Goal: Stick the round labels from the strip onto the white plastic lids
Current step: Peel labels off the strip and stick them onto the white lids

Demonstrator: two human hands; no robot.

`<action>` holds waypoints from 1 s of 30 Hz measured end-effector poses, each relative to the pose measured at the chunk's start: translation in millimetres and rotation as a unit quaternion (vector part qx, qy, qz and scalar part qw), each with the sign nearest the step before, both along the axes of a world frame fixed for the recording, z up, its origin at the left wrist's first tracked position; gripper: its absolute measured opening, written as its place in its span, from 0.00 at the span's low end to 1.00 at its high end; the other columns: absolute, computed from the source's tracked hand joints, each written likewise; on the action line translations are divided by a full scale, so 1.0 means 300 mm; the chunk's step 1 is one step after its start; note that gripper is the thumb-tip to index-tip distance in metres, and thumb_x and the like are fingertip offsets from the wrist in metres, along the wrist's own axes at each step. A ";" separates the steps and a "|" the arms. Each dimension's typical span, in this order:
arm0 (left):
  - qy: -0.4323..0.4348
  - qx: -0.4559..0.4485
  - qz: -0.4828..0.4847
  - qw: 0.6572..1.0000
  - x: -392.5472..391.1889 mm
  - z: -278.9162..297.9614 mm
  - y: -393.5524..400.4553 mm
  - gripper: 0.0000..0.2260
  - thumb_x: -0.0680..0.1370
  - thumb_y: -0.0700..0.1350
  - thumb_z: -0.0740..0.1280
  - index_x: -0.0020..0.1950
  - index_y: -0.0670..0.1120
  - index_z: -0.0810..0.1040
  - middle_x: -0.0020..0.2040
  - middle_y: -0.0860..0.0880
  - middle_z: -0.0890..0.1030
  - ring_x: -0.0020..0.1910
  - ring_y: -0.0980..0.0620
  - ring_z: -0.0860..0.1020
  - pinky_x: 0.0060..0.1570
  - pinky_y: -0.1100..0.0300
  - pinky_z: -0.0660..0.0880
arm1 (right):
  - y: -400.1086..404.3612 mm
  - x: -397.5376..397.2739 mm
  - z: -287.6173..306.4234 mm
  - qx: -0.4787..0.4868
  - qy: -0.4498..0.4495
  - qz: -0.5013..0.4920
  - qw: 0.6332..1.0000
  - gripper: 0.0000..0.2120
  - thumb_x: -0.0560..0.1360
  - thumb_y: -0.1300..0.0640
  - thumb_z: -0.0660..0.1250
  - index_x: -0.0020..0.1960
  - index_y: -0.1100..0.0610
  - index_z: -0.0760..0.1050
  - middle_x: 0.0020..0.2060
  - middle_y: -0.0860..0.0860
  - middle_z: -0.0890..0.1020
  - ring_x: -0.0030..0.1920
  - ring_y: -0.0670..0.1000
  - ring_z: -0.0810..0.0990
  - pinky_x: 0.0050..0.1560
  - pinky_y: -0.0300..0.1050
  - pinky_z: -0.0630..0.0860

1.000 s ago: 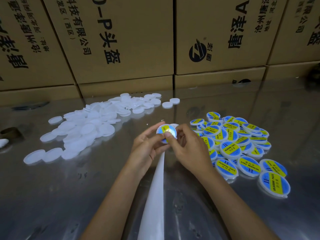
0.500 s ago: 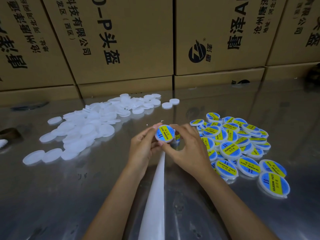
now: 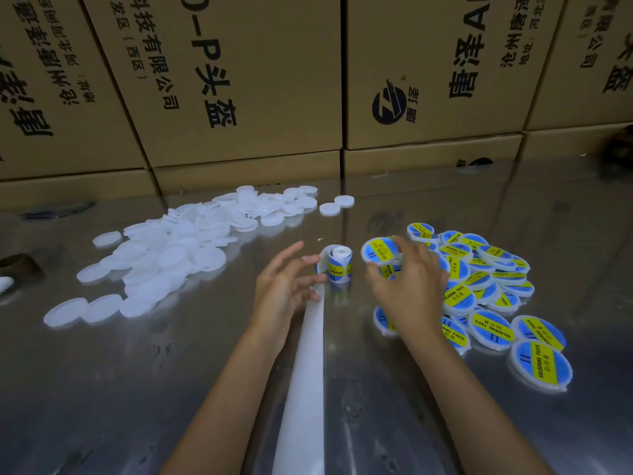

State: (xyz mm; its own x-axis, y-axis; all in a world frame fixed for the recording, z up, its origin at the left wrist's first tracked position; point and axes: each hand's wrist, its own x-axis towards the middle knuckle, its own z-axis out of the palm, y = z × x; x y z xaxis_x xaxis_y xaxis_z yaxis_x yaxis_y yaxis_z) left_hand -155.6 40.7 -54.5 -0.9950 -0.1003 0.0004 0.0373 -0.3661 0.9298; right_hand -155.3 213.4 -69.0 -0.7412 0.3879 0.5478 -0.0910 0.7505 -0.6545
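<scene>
Above the labelled pile (image 3: pixel 486 286), right hand (image 3: pixel 407 286) pinches a light, stiff lid (image 3: pixel 378 250) by its rim, the best hold; left hand (image 3: pixel 287 286) spread.

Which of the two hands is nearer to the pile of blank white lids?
Left. The left hand hovers with its fingers spread just right of the blank white lids, beside the label roll. The right hand is farther right, holding a labelled lid.

White plain lids (image 3: pixel 178 255), blue labels (image 3: pixel 486 323) (yellow band), brown boxes (image 3: pixel 239 80)
</scene>
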 end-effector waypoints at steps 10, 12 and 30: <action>-0.027 0.010 -0.004 1.000 -0.019 -0.023 -0.016 0.08 0.81 0.38 0.63 0.55 0.42 0.81 0.48 0.42 0.86 0.36 0.49 0.83 0.29 0.63 0.75 | 0.040 0.013 0.006 0.098 -0.026 -0.059 0.993 0.25 0.71 0.57 0.69 0.68 0.58 0.73 0.64 0.55 0.75 0.66 0.59 0.68 0.66 0.57 0.60; -0.025 0.000 0.011 1.000 -0.021 -0.028 -0.018 0.08 0.81 0.37 0.63 0.54 0.42 0.81 0.47 0.42 0.86 0.36 0.49 0.83 0.29 0.62 0.76 | 0.011 0.024 0.015 0.106 0.038 0.011 0.994 0.19 0.71 0.60 0.69 0.62 0.57 0.77 0.58 0.54 0.78 0.61 0.59 0.73 0.62 0.57 0.66; -0.050 -0.716 0.304 0.626 -0.224 -0.058 -0.445 0.22 0.83 0.53 0.61 0.70 0.39 0.73 0.68 0.37 0.71 0.68 0.38 0.66 0.65 0.44 0.66 | -0.143 0.025 -0.056 0.072 0.046 0.234 0.968 0.04 0.79 0.60 0.63 0.50 0.55 0.76 0.45 0.48 0.79 0.49 0.48 0.72 0.48 0.42 0.67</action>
